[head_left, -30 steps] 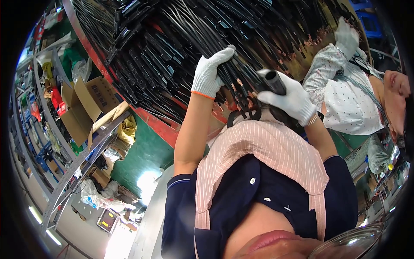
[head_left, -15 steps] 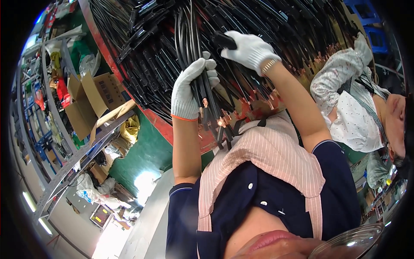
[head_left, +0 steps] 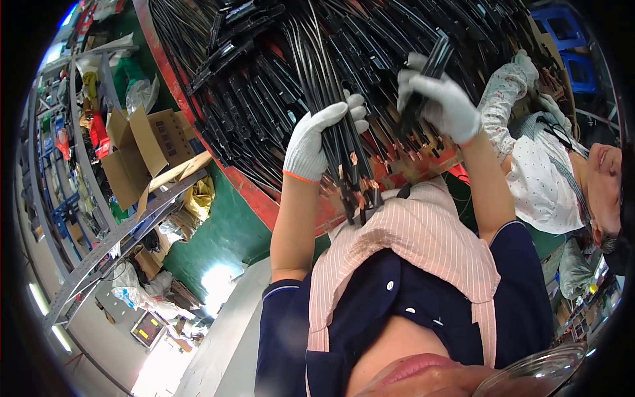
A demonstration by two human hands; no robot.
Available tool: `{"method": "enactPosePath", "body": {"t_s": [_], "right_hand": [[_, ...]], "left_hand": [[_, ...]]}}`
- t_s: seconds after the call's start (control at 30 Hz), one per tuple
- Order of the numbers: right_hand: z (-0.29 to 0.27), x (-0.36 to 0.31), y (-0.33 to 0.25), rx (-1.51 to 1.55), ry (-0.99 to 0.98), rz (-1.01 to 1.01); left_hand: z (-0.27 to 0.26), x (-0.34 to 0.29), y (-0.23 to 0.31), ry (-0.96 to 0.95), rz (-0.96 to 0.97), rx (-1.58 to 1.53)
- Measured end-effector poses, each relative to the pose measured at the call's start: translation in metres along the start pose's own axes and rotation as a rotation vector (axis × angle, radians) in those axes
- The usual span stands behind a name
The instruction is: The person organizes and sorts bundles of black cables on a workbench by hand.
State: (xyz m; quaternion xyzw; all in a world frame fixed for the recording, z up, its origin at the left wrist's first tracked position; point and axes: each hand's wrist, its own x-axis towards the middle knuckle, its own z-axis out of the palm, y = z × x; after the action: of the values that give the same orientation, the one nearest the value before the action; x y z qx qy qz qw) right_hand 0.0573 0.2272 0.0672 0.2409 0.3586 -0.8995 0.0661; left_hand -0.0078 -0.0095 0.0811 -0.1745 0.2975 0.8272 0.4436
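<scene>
My left hand (head_left: 309,147), in a white knitted glove with an orange cuff edge, is wrapped round a bundle of black cables (head_left: 340,142). Bare copper ends stick out of the bundle near my apron. To the right, my gloved right hand (head_left: 451,109) closes on a black plastic connector (head_left: 436,56), which is somewhat blurred. Under both hands lies a broad layer of black cables with long black connectors (head_left: 254,109). Copper strands show at many of their near ends.
The red table edge (head_left: 254,198) runs along my side. Close on the right, a co-worker in a white dotted top (head_left: 539,178) leans in at the same table. An open cardboard box (head_left: 155,142) stands left on a metal rack. Blue crates (head_left: 579,73) sit far right.
My right hand has moved right and slightly nearer, with the black connector now pointing up. My left hand and the cable bundle have shifted a little right and nearer in the picture.
</scene>
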Motion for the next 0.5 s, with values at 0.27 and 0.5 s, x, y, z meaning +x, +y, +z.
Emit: {"method": "enactPosePath", "body": {"t_s": [0.27,0.5], "right_hand": [[-0.028,-0.111,0.027,-0.508,0.023,0.166],[-0.037,-0.183,0.012,-0.827,0.165,0.29]], "left_hand": [[0.004,0.028,-0.021,0.121,-0.013,0.274],[0.003,0.038,-0.036,0.204,0.027,0.303]]}}
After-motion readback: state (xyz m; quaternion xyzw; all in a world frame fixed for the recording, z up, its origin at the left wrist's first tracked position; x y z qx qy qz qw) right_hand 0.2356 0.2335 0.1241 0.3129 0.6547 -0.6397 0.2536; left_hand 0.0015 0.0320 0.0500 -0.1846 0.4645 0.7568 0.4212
